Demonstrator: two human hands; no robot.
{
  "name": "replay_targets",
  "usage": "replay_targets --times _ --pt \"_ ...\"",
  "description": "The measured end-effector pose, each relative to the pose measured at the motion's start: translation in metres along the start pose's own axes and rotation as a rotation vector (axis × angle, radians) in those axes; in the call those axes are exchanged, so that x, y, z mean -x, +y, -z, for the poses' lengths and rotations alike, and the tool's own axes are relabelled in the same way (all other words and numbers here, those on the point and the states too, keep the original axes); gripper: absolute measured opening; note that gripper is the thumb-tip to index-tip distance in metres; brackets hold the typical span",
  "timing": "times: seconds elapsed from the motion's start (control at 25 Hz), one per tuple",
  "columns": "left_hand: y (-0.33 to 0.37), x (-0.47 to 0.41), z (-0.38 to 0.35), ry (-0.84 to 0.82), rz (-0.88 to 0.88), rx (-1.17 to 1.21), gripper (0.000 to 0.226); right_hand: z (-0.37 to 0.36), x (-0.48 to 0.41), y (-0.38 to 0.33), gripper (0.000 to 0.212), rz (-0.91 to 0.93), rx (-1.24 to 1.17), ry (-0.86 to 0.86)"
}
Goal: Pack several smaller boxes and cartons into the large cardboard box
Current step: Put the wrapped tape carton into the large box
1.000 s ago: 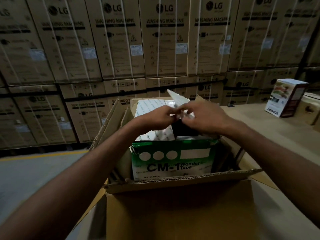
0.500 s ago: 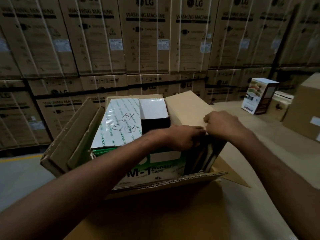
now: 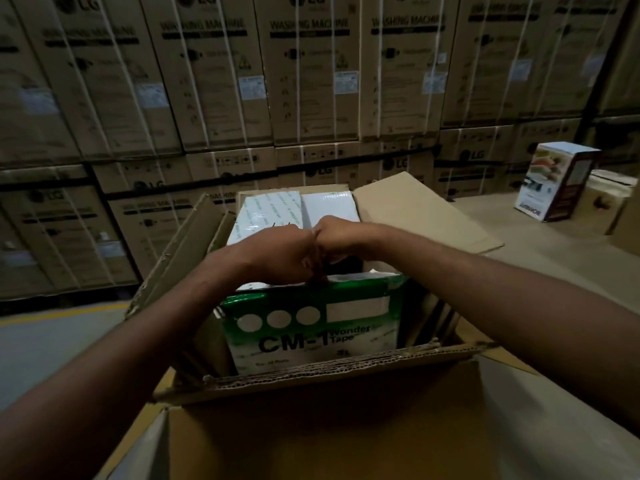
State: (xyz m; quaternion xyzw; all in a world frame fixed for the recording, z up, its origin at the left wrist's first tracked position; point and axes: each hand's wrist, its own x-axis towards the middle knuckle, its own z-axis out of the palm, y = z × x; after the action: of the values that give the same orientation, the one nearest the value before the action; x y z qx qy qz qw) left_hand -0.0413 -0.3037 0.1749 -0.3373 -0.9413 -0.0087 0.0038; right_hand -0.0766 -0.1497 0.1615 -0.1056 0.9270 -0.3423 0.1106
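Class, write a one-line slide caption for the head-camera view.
Left hand and right hand meet knuckle to knuckle above the green CM-1 tape carton in the open cardboard box, washing-machine cartons stacked behind.

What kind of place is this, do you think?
Most likely a warehouse: strapped LG washing machine cartons stacked high, a yellow floor line, and a large cardboard box being packed.
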Motion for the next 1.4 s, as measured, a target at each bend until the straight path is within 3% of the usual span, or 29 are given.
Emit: replay_targets --times 0.12,0.24,0.36,0.48,0.6,0.72,0.8,0.92,1.0,1.16,1.24,1.4 --pt "-0.012 0.029 0.008 0.176 -0.006 0.093 0.025 -0.009 -0.017 -0.022 0.019 0.073 -0.149 0.112" --pt "-0.023 0.065 0.03 0.422 0.02 0.12 0.032 -0.013 -0.027 -0.043 0.035 0.321 -0.256 0.15" --pt "-0.037 0.102 0.047 0.615 0.28 -0.233 0.033 -0.025 -0.043 -0.069 0.076 0.452 -0.1 0.016" --pt "-0.055 0.119 0.036 0.39 0.587 -0.477 0.023 -0.051 -0.057 -0.091 0.082 0.523 0.185 -0.126" --pt "-0.07 0.127 0.011 0.106 0.651 -0.35 0.023 -0.074 -0.06 -0.1 0.07 0.538 0.342 -0.167" --pt "-0.081 0.127 0.007 0.168 0.624 -0.267 0.031 -0.06 -0.065 -0.095 0.044 0.49 0.36 0.004" --pt "-0.08 0.114 0.006 0.22 0.557 -0.151 0.029 -0.042 -0.072 -0.077 0.026 0.342 0.384 -0.006" --pt "-0.072 0.079 0.001 0.149 0.443 0.189 0.026 -0.033 -0.068 -0.034 0.044 0.007 0.521 -0.244" --pt "-0.068 0.055 -0.007 0.022 0.394 0.248 0.026 -0.033 -0.062 -0.007 0.055 -0.116 0.522 -0.321" --pt "-0.07 0.026 -0.009 -0.004 0.304 0.311 0.028 -0.005 -0.046 0.005 0.032 0.007 0.242 -0.067" --pt "-0.069 0.02 0.002 0.068 0.31 0.374 0.029 0.016 -0.035 -0.002 0.022 0.066 0.154 0.049" --pt "-0.063 0.03 0.047 0.292 0.287 0.433 0.033 0.057 0.004 -0.025 0.019 0.165 0.094 0.114"
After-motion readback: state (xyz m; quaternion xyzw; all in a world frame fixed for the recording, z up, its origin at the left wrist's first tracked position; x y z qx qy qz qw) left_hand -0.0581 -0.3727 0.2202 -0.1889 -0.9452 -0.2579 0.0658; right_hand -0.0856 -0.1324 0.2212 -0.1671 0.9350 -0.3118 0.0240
